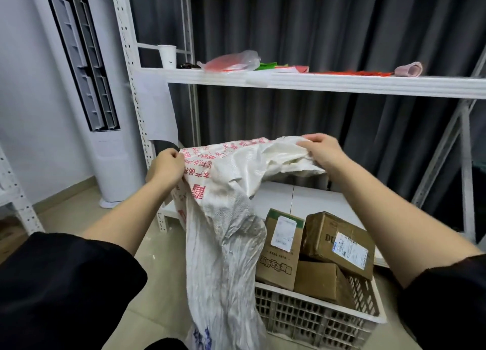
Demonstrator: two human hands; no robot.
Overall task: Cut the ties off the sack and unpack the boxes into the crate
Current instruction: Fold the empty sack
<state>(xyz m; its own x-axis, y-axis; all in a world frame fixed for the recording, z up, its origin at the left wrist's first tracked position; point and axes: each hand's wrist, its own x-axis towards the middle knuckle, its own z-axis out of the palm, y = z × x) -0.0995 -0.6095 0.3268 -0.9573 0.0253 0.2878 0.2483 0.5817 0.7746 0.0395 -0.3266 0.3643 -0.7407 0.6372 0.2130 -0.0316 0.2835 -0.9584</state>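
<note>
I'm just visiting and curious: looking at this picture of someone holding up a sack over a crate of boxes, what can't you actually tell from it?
All from the head view:
- Whether the sack is empty: its woven cloth hides the inside.
- How many boxes are in the crate: the sack covers its left part, and the three visible boxes hide anything beneath.
- The shipping labels: print too small.
- The ties or a cutting tool: none visible.
- The fingertips of the left hand and right hand: buried in cloth.

Cardboard boxes [315, 249] fill the crate [315, 313] to above its rim, the hanging sack [223, 231] screens its left side, and a shelf [315, 82] spans overhead at the far side, leaving open floor [157, 284] at near left of the sack.
</note>
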